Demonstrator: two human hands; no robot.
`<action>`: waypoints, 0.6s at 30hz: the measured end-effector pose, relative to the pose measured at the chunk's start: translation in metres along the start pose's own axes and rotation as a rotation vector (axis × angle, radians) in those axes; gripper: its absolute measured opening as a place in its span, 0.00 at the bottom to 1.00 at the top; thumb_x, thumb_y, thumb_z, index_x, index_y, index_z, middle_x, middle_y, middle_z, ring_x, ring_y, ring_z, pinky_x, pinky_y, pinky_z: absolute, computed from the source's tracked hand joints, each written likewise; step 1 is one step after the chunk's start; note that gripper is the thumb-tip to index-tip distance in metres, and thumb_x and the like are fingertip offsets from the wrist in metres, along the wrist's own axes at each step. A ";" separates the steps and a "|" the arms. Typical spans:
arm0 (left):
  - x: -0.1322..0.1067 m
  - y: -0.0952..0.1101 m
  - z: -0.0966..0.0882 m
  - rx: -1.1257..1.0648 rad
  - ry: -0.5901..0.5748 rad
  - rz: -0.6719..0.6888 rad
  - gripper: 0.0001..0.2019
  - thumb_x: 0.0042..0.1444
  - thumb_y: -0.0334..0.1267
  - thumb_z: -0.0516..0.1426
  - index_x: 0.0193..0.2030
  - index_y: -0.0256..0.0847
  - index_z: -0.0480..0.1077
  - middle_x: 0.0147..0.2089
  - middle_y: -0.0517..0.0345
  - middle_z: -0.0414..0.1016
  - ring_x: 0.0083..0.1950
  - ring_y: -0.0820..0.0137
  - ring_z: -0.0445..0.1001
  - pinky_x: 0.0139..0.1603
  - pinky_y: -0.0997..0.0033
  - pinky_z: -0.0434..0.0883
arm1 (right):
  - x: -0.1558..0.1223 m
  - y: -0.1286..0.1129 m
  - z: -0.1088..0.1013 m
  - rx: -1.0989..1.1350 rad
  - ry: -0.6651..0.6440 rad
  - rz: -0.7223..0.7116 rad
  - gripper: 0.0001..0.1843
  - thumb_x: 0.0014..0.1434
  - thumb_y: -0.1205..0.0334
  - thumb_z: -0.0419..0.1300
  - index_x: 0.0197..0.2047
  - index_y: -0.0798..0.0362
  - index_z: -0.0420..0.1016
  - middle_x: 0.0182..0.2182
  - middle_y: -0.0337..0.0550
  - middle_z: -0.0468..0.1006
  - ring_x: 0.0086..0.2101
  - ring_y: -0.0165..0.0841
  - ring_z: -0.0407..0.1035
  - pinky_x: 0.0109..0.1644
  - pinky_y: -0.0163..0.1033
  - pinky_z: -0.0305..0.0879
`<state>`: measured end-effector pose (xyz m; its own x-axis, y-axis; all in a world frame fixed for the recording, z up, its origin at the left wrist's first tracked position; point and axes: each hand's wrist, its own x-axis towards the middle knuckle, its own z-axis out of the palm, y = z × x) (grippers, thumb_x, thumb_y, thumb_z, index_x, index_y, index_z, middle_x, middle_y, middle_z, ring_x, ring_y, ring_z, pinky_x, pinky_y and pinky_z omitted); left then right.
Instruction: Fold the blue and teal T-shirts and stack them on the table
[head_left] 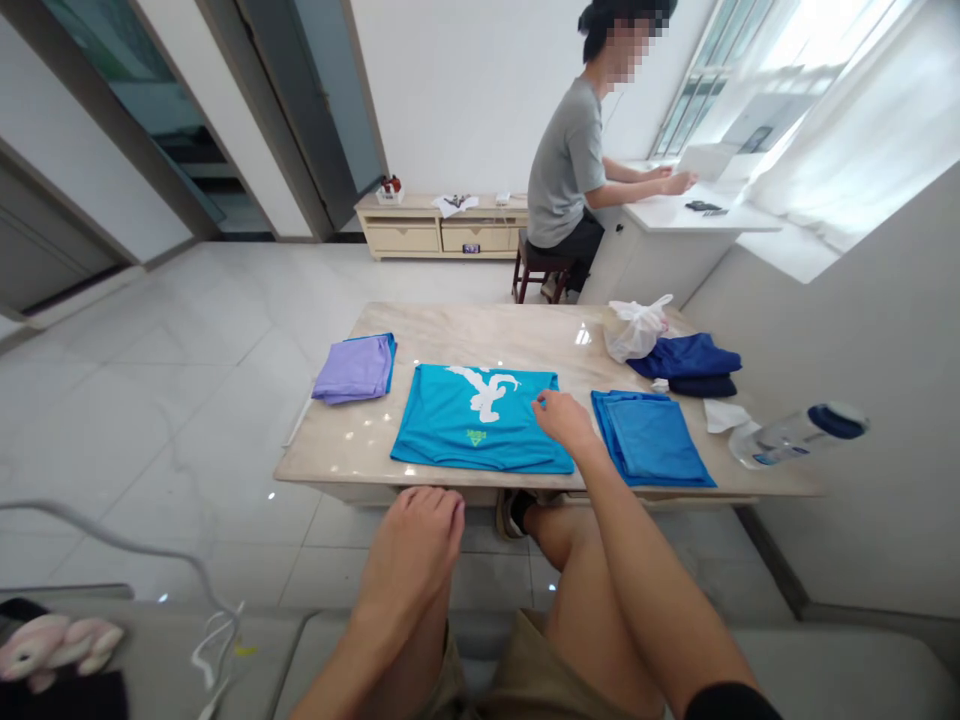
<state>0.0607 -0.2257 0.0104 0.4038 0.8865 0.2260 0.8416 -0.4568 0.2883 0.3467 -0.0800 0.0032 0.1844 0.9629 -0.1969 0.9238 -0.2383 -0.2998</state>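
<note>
A teal T-shirt (442, 420) with a white figure print and a small green mark lies folded flat at the middle of the marble-patterned table (472, 325). Over its right part is my right hand (566, 418), fingers curled in and tips close together. No fabric is lifted there, and whether the fingertips touch the shirt I cannot tell. My left hand (420, 535) rests on my left knee in front of the table, its fingers bent down out of sight. To the right lies a folded blue garment (656, 440); to the left, a folded purple garment (352, 370) on top of blue cloth.
At the table's right end are a white plastic bag (636, 325), dark blue clothes (690, 362), a tissue (724, 415) and a tilted-looking clear bottle (787, 437). Beyond, a person (570, 165) sits at a white desk (660, 215). A plush toy (60, 645) lies on the sofa.
</note>
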 end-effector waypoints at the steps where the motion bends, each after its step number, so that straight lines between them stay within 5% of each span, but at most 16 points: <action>1: 0.021 0.009 0.006 0.007 -0.074 0.029 0.11 0.74 0.38 0.55 0.43 0.48 0.80 0.44 0.47 0.85 0.50 0.53 0.82 0.56 0.50 0.77 | -0.002 0.010 -0.001 0.010 0.018 0.029 0.21 0.78 0.55 0.54 0.61 0.55 0.83 0.54 0.61 0.85 0.54 0.47 0.81 0.58 0.43 0.71; 5: 0.122 0.051 0.047 -0.058 -0.475 0.051 0.05 0.66 0.37 0.65 0.38 0.42 0.81 0.45 0.41 0.86 0.50 0.50 0.85 0.50 0.56 0.77 | -0.006 0.046 0.000 0.059 0.052 0.145 0.23 0.77 0.58 0.51 0.61 0.57 0.84 0.53 0.64 0.85 0.54 0.48 0.81 0.57 0.43 0.72; 9: 0.186 0.091 0.103 -0.094 -0.571 0.029 0.11 0.67 0.41 0.66 0.47 0.33 0.82 0.49 0.36 0.87 0.52 0.56 0.86 0.50 0.65 0.76 | -0.007 0.075 0.007 0.102 0.069 0.208 0.23 0.76 0.60 0.51 0.59 0.60 0.84 0.53 0.67 0.85 0.55 0.49 0.81 0.57 0.44 0.71; 13: 0.194 0.107 0.148 -0.100 -0.561 -0.057 0.32 0.69 0.53 0.64 0.65 0.22 0.72 0.63 0.22 0.79 0.66 0.49 0.81 0.58 0.64 0.75 | -0.004 0.103 0.016 0.141 0.073 0.238 0.22 0.74 0.61 0.52 0.58 0.59 0.85 0.51 0.65 0.86 0.54 0.50 0.81 0.57 0.45 0.71; 18: 0.188 0.110 0.193 -0.086 -0.601 -0.143 0.44 0.55 0.53 0.75 0.68 0.26 0.68 0.66 0.16 0.73 0.67 0.37 0.78 0.63 0.49 0.77 | 0.005 0.132 0.026 0.127 0.076 0.261 0.23 0.74 0.59 0.53 0.58 0.59 0.85 0.51 0.67 0.86 0.52 0.51 0.82 0.55 0.46 0.72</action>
<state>0.2980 -0.0953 -0.0952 0.4417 0.8144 -0.3763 0.8803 -0.3125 0.3570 0.4615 -0.1096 -0.0615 0.4392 0.8727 -0.2134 0.7933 -0.4882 -0.3638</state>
